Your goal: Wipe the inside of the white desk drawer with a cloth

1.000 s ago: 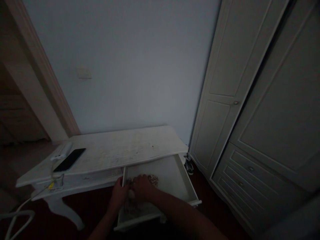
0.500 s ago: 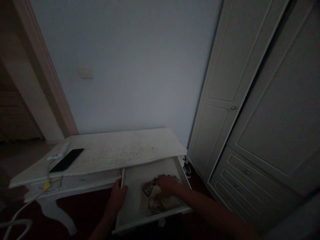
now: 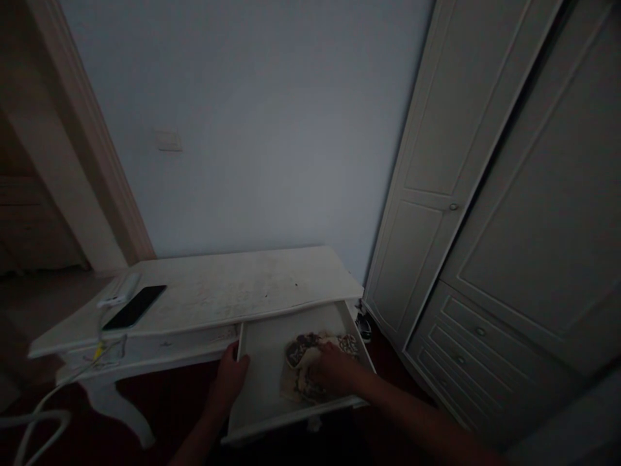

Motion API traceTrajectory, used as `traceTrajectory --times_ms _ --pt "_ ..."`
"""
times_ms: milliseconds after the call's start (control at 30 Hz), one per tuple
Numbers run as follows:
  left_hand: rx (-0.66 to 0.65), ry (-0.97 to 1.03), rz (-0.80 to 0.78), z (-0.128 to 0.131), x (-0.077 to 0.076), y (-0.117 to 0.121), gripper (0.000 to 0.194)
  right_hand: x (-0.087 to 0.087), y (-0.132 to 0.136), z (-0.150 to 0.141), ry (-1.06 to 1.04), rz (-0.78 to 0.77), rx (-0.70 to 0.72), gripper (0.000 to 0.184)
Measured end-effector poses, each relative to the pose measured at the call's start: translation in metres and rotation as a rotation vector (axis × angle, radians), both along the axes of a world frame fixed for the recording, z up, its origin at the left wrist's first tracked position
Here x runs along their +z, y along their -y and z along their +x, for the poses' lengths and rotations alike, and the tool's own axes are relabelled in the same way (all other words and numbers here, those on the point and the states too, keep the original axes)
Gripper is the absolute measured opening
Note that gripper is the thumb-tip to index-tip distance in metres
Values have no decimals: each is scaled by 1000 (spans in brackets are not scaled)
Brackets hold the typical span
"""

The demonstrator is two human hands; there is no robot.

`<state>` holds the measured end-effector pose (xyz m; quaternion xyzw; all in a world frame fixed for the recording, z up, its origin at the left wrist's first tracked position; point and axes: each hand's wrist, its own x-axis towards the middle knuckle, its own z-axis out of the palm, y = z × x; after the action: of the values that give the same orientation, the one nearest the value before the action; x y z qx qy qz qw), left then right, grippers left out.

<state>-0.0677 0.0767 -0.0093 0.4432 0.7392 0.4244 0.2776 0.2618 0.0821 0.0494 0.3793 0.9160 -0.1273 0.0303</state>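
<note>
A white drawer (image 3: 262, 378) is pulled out from the right part of a white table (image 3: 233, 278). My left hand (image 3: 231, 374) is wrapped over the drawer's left side wall, thumb on the inner side. Inside the drawer lies a crumpled cloth (image 3: 297, 382), beige with a dark brown and white pattern. My right hand (image 3: 332, 369) reaches in from the right with its fingers curled into the cloth, and part of the cloth is hidden under it. The light is dim, so the fingertips are hard to make out.
A dark phone (image 3: 136, 307) and a white power strip (image 3: 119, 290) with cables lie at the table's left end. To the right stands a tall wardrobe (image 3: 422, 246) with doors and drawers. Dark shoes (image 3: 363, 327) sit on the floor between table and wardrobe.
My right hand has gone from lying spread on the cloth to curled fingers, and the cloth has shifted slightly right and back. My left hand stays on the drawer wall.
</note>
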Motion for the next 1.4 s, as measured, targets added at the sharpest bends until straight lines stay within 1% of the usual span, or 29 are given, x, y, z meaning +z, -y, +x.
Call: traceTrajectory --times_ms 67,100,167,233,300,367,467,533,633,733,833,933,1067,1133,1200,1233,1300,1400 --pt "-3 -10 11 1 2 2 41 -9 -8 1 45 -19 3 31" --pt "-4 -13 15 2 2 3 40 -14 -12 1 44 -17 -35 32" --pt "-6 -17 21 2 3 4 40 -22 -19 -1 19 16 -159 35" --pt "-4 -20 23 2 4 4 40 -26 -27 -3 7 81 -300 41" --pt "2 -22 20 2 4 4 40 -26 -38 -7 9 157 -435 47" --pt "3 -24 11 2 4 4 41 -21 -52 -11 11 215 -527 46" --pt "1 -30 -2 1 5 3 40 -12 -76 -20 -9 268 -608 42" --pt "4 -40 -2 2 7 2 38 -9 -87 -30 -32 294 -656 40" --pt "12 -55 7 3 8 1 37 -9 -93 -48 -68 318 -716 40" --pt "12 -62 16 5 9 1 37 -12 -89 -67 -99 328 -744 42" --pt "7 -60 14 4 9 2 35 -14 -83 -86 -125 319 -728 46" --pt "2 -54 12 3 9 2 32 -14 -76 -109 -143 290 -650 48" --pt "3 -48 31 5 11 3 31 -12 -66 -151 -167 244 -438 56" --pt "1 -44 44 6 11 4 32 -11 -62 -174 -180 228 -328 58" --pt "-6 -38 54 5 11 4 33 -9 -59 -190 -194 224 -228 58" --pt "-11 -35 57 4 10 4 33 -9 -57 -194 -200 224 -187 59" --pt "-21 -28 59 2 9 4 33 -10 -53 -193 -202 222 -121 58" --pt "-32 -11 56 -1 6 3 34 -14 -44 -175 -177 195 -36 50"
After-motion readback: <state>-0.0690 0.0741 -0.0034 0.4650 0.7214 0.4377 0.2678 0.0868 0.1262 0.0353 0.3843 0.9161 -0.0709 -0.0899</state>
